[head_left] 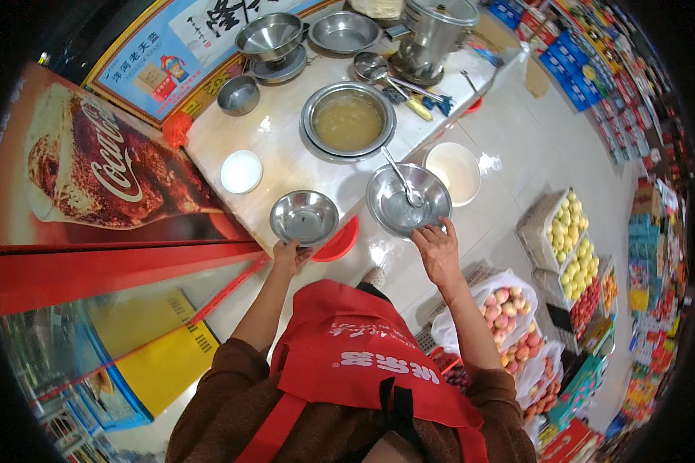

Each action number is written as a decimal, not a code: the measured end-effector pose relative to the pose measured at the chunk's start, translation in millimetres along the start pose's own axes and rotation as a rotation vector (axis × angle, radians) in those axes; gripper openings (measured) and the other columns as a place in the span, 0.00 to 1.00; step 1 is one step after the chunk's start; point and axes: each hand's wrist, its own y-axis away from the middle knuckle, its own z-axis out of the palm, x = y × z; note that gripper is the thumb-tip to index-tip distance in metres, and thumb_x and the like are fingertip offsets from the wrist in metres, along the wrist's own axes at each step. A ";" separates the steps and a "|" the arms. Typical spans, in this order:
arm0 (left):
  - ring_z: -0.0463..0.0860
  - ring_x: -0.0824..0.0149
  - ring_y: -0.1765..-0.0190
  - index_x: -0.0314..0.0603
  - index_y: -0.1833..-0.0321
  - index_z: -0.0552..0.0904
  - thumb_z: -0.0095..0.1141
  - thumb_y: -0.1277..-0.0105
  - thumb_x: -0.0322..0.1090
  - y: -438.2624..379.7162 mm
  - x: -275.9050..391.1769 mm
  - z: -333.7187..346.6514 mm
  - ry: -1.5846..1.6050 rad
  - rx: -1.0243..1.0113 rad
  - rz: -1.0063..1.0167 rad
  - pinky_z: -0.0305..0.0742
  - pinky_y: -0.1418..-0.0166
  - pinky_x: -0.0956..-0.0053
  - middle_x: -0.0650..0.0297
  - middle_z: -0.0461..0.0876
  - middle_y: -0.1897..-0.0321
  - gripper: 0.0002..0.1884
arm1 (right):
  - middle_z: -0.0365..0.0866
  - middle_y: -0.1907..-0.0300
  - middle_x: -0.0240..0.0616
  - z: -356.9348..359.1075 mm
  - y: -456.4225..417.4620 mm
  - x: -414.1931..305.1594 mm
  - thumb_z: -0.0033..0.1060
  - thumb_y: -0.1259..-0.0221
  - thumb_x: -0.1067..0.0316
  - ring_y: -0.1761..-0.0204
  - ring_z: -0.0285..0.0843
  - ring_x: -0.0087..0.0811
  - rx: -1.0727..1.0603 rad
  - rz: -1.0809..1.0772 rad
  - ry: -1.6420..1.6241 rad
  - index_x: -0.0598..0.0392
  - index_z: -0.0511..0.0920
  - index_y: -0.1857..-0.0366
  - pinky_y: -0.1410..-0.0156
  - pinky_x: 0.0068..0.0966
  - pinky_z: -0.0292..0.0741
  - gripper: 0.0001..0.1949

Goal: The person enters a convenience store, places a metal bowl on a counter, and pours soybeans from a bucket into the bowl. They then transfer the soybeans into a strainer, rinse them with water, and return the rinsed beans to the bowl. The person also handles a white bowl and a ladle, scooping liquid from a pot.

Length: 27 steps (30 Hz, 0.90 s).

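My left hand (pixel 288 256) grips the near rim of a small stainless steel bowl (pixel 304 217), which has a small dark speck at its bottom. With my right hand (pixel 436 253) I hold the near rim of a larger stainless steel bowl (pixel 391 211). A metal spoon (pixel 402 179) leans in that larger bowl, its handle sticking out over the far rim. Beyond both bowls, a steel basin (pixel 347 121) of cloudy yellowish liquid stands on the white table (pixel 284 156). A white lid or dish (pixel 241 172) lies at the table's left.
Steel pans (pixel 346 32), a small steel pot (pixel 238 95), a ladle (pixel 371 65) and a tall metal canister (pixel 425 46) occupy the far table. Below its edge are a white bucket (pixel 453 173) and a red basin (pixel 339 242). Crated fruit (pixel 567 228) stands right; a Coca-Cola-printed cabinet (pixel 110 156) left.
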 end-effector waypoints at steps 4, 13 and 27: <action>0.89 0.53 0.68 0.32 0.47 0.71 0.54 0.31 0.27 -40.6 -22.2 23.9 0.059 0.116 -0.052 0.88 0.70 0.63 0.48 0.85 0.64 0.13 | 0.84 0.64 0.38 34.2 -58.4 57.7 0.50 0.42 0.69 0.53 0.82 0.37 -0.054 -0.102 -0.115 0.52 0.80 0.61 0.28 0.47 0.63 0.09; 0.89 0.54 0.66 0.38 0.48 0.72 0.50 0.28 0.27 -148.4 -26.3 60.0 0.207 0.126 0.016 0.89 0.65 0.61 0.49 0.86 0.63 0.08 | 0.84 0.66 0.37 140.8 -195.2 121.8 0.50 0.41 0.69 0.55 0.83 0.36 -0.152 -0.287 -0.186 0.51 0.81 0.62 0.28 0.45 0.63 0.09; 0.74 0.45 0.35 0.37 0.36 0.75 0.60 0.40 0.22 -182.6 104.5 177.9 -0.627 0.771 0.974 0.65 0.29 0.56 0.46 0.77 0.40 0.27 | 0.86 0.66 0.43 300.4 -285.5 181.1 0.52 0.40 0.69 0.58 0.84 0.43 -0.391 -0.315 -0.370 0.50 0.81 0.61 0.34 0.43 0.68 0.08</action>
